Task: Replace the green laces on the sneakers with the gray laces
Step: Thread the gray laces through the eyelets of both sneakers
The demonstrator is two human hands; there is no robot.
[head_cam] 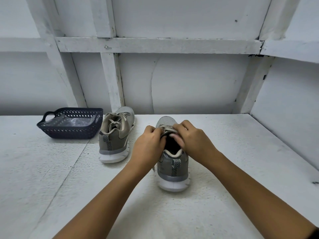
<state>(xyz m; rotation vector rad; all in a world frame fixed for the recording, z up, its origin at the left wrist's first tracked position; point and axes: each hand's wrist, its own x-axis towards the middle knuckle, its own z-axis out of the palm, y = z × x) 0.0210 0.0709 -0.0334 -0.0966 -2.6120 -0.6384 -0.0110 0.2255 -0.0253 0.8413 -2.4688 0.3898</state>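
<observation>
Atop the near sneaker [172, 168], the left hand [148, 141] and right hand [192, 135] pinch the lace [168, 129], likely working its knot; the next move calls for an even pull.

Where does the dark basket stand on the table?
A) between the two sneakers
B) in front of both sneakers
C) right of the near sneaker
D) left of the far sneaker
D: the dark basket stands just left of the far sneaker; the near sneaker, whose laces the left hand and right hand pinch, lies further right.
</observation>
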